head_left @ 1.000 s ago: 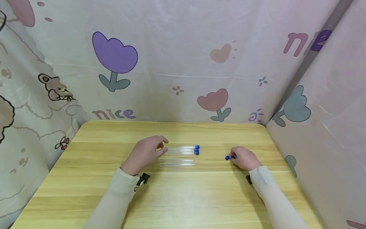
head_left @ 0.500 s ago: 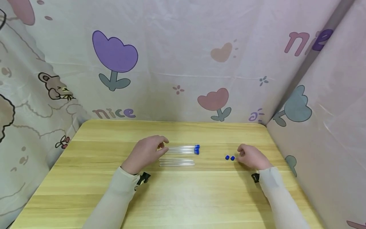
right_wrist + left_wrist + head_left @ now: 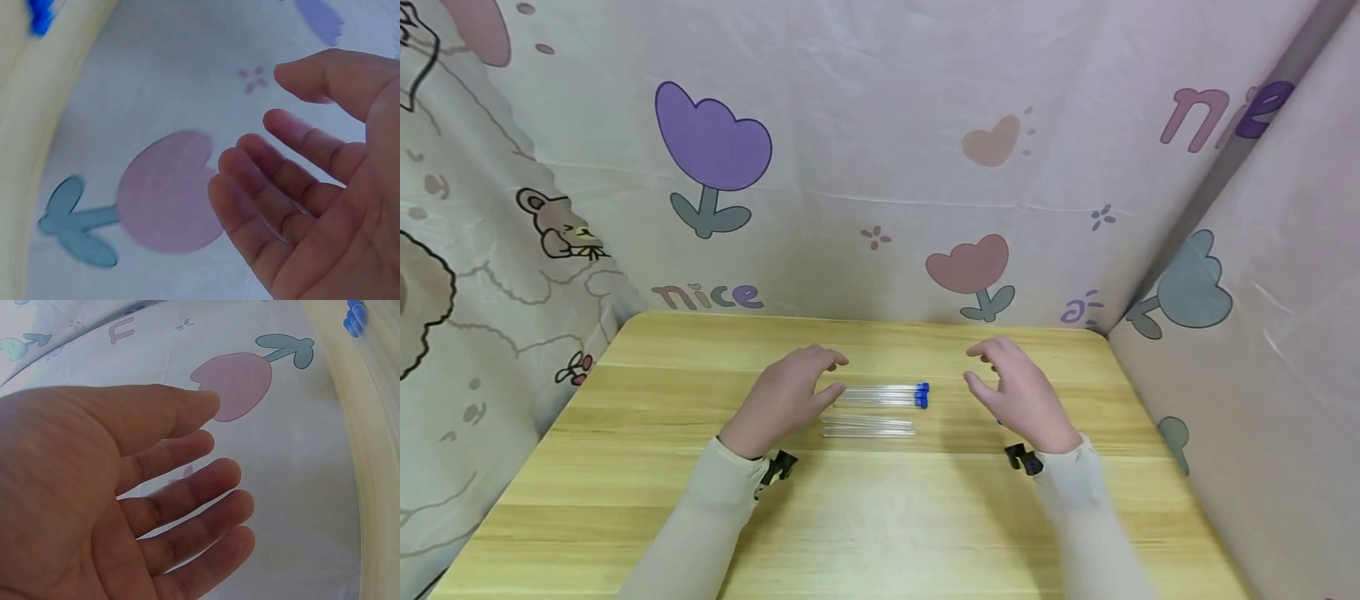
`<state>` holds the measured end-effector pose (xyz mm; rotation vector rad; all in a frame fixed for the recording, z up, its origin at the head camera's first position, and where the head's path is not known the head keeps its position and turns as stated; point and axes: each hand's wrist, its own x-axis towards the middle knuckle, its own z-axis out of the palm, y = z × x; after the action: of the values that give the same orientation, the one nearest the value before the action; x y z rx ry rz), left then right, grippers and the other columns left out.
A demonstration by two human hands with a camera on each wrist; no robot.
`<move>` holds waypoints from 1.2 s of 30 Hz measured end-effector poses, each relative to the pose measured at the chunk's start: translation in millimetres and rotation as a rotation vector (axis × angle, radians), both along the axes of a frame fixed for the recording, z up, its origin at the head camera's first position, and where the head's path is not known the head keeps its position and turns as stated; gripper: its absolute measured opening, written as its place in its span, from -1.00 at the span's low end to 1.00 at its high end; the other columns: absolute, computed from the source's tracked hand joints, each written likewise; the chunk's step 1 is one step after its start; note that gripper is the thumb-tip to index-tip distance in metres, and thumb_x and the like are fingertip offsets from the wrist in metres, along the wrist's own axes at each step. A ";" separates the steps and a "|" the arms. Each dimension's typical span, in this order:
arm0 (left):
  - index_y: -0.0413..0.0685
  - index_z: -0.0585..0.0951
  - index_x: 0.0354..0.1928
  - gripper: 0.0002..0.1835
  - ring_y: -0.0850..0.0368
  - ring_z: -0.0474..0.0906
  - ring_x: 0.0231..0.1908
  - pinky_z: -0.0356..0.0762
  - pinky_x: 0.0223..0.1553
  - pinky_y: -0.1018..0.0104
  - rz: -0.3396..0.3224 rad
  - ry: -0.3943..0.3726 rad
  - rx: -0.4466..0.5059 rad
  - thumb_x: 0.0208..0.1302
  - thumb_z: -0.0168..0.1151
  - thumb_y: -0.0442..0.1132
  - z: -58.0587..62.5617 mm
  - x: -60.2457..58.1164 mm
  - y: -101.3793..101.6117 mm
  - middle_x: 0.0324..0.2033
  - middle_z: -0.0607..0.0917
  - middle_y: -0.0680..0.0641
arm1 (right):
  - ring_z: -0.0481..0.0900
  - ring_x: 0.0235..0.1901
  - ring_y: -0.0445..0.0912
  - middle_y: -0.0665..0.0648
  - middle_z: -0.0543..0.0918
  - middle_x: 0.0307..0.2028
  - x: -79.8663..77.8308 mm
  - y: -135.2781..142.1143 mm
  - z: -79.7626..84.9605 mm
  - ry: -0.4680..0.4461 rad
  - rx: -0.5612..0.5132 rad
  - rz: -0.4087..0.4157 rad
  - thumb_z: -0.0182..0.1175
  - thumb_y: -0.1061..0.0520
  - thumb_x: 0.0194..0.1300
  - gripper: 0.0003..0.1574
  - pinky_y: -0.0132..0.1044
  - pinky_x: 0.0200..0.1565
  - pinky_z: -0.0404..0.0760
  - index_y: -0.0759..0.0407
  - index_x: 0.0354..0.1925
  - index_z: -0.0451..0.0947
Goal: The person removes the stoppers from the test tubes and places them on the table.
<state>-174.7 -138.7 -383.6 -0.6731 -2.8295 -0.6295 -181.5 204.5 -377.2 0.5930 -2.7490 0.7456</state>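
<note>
Clear test tubes [image 3: 880, 395] with blue caps [image 3: 922, 396] lie side by side mid-table. Nearer the person lie several clear tubes [image 3: 868, 432] without caps. My left hand [image 3: 784, 402] hovers at the left ends of both groups, fingers loosely bent, nothing in its grasp. In the left wrist view its palm [image 3: 69, 500] is bare. To the right of the tubes, my right hand [image 3: 1024, 398] is held over the table with thumb and fingers apart, holding nothing. A speck of a loose blue cap [image 3: 998, 422] peeks out beneath it; the rest is hidden.
The light wooden table [image 3: 880, 517] reaches back to a printed curtain [image 3: 850, 150] along its far edge. Curtain also hangs at the left and right sides. Each wrist carries a small black camera mount [image 3: 1024, 459].
My right hand set down a blue cap beside another one, drew back to the right, then moved left over the caps with its fingers spread. My left hand has stayed nearly still.
</note>
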 end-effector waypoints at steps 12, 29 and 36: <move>-0.03 0.66 0.18 -0.62 0.01 0.68 0.05 0.68 0.04 0.02 0.004 -0.004 -0.014 0.40 0.37 -0.10 6.6 6.0 -3.6 0.09 0.72 -0.06 | 0.65 -0.05 -0.06 0.00 0.66 0.04 23.1 -22.6 4.7 0.063 0.040 0.063 0.35 0.04 0.40 -0.62 -0.08 -0.01 0.68 0.10 0.13 0.61; -0.03 0.65 0.20 -0.60 -0.01 0.66 0.11 0.66 0.10 0.01 0.018 -0.024 -0.021 0.40 0.38 -0.09 12.2 9.5 -5.1 0.11 0.70 -0.05 | 0.59 -0.25 -0.11 0.07 0.68 -0.01 32.1 -28.0 5.7 0.079 0.088 -0.004 0.38 0.01 0.36 -0.61 -0.19 -0.26 0.66 0.13 0.08 0.63; -0.03 0.64 0.21 -0.59 -0.01 0.66 0.11 0.65 0.12 0.00 0.018 -0.024 -0.022 0.41 0.37 -0.06 13.7 10.9 -7.2 0.12 0.70 -0.07 | 0.56 -0.28 -0.15 0.04 0.68 -0.02 32.6 -30.2 5.0 0.058 0.098 -0.005 0.38 0.00 0.36 -0.61 -0.21 -0.26 0.64 0.13 0.08 0.63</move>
<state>-163.8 -145.9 -369.8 -0.6479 -2.8655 -0.6085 -148.8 174.3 -372.2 0.6171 -2.7448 0.5853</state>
